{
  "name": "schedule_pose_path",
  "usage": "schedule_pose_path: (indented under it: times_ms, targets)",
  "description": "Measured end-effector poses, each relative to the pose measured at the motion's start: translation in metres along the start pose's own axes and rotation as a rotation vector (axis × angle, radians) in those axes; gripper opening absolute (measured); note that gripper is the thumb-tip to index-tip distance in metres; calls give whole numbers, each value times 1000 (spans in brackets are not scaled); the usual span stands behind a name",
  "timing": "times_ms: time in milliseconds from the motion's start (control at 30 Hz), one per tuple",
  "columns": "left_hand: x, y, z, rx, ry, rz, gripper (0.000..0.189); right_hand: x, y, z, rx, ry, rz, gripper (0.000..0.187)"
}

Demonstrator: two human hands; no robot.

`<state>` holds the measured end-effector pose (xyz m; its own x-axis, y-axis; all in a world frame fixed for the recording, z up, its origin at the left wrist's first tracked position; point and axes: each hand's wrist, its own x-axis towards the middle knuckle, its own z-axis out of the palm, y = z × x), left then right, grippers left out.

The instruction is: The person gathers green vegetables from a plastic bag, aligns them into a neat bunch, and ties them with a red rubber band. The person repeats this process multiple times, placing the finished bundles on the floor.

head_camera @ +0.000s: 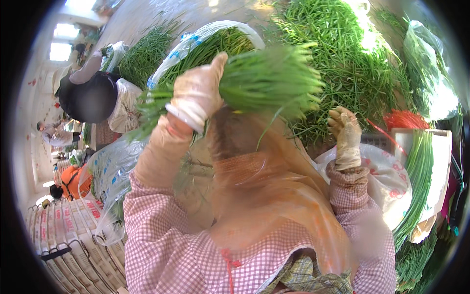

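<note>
My left hand (pixel 198 86), in a pale glove with a white band at the wrist, grips a thick bunch of long green chive-like stalks (pixel 268 82). The bunch lies sideways across the view, blurred, its pale cut ends to the right and loose leaf tips left of the wrist. On the right, my right hand (pixel 344 126) is raised in a soiled glove, holding nothing, fingers slightly curled and apart. An orange translucent plastic apron (pixel 271 187) covers my lap. Behind the bunch, a white plastic bag (pixel 253 31) holds more stalks.
Loose greens (pixel 341 66) are heaped ahead. At right, red ties (pixel 407 120) and a long green bundle (pixel 418 172) rest on a white box (pixel 440 165). Stacked crates (pixel 73 250) stand lower left. A person in dark clothing (pixel 90 95) and another in orange (pixel 73 180) are at left.
</note>
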<state>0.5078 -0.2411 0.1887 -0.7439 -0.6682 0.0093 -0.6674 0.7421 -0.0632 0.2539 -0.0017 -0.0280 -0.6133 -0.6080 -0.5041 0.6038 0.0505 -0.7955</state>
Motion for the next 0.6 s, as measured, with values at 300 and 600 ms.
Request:
schedule_pose_path:
  times_ms: [300, 600]
  targets:
    - [-54, 30, -23, 101, 224, -8, 80, 1, 112, 125, 562, -486, 712, 74]
    - [-247, 61, 77, -102, 97, -186, 81, 14, 102, 168, 468, -507, 612, 77]
